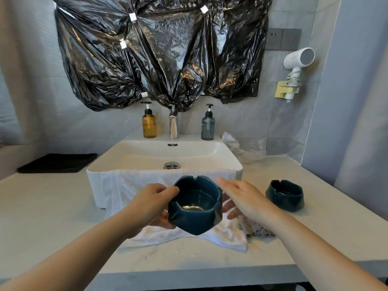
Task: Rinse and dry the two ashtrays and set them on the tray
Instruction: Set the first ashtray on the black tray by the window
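Note:
My left hand [150,203] grips a dark teal ashtray [195,206] by its left rim, thumb on top and fingers underneath, holding it in the air just in front of the sink. My right hand [241,196] is beside the ashtray's right side with its fingers straight, blurred and holding nothing; I cannot tell if it touches the ashtray. A second teal ashtray [284,195] stands upright on the counter to the right. The black tray [57,162] lies on the counter at the far left.
A white towel [147,179] hangs over the front rim of the white sink [130,153] and spreads onto the counter. A tap [173,127] stands between an amber bottle [149,124] and a grey bottle [207,126]. Clear plastic [245,148] lies back right.

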The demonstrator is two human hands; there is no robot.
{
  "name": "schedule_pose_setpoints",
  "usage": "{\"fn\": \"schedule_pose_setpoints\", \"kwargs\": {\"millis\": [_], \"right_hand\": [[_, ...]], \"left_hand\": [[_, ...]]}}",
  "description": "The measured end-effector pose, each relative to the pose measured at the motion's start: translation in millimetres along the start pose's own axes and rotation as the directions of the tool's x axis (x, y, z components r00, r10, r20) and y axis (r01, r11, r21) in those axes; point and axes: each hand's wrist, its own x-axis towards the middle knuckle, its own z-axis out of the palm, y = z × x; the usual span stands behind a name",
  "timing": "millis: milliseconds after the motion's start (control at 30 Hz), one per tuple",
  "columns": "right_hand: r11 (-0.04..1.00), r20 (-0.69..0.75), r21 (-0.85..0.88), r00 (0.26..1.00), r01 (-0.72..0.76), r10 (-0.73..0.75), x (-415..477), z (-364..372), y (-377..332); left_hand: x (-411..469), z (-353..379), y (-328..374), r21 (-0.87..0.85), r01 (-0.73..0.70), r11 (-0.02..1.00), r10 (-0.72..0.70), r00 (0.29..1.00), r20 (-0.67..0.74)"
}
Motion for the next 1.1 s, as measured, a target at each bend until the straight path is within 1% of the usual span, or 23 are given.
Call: {"fn": "schedule_pose_setpoints", "kwargs": {"millis": [67,133,267,333,433,567,667,833,1100], "right_hand": [[0.991,-0.025,-0.121,0.998,0.051,-0.055,4,7,-6],[0.961,-0.015,-0.244,0.990,0.132,-0.140,9,19,-14],[0.891,0.074,-0.344,0.955,0.296,-0.288,26,57,-38],[0.863,0.129,-0.358,0.934,0.357,-0.333,37,81,-53],[0.827,0.187,-0.382,0.911,0.412,-0.367,59,115,-78],[0.778,0.246,-0.406,0.878,0.479,-0.411,94,154,-110],[0.754,0.279,-0.400,0.853,0.521,-0.441,125,178,-130],[0.746,0.342,-0.362,0.824,0.559,-0.452,188,215,-156],[0.715,0.335,-0.354,0.796,0.602,-0.504,296,263,-172]], "left_hand": [[-6,-21,-9,-0.004,0.022,1.000,-0.022,0.998,-0.051],[-13,-49,-19,-0.005,0.046,0.999,-0.046,0.994,-0.099],[-24,-113,-37,-0.046,0.067,0.997,-0.076,0.970,-0.229],[-26,-145,-44,-0.091,0.078,0.993,-0.103,0.945,-0.309],[-23,-192,-56,-0.177,0.087,0.980,-0.155,0.892,-0.424],[-5,-244,-71,-0.250,0.081,0.965,-0.205,0.827,-0.523],[17,-278,-84,-0.280,0.070,0.957,-0.225,0.789,-0.572],[73,-330,-101,-0.355,0.064,0.933,-0.285,0.735,-0.616],[199,-402,-136,-0.350,0.111,0.930,-0.338,0.631,-0.698]]}}
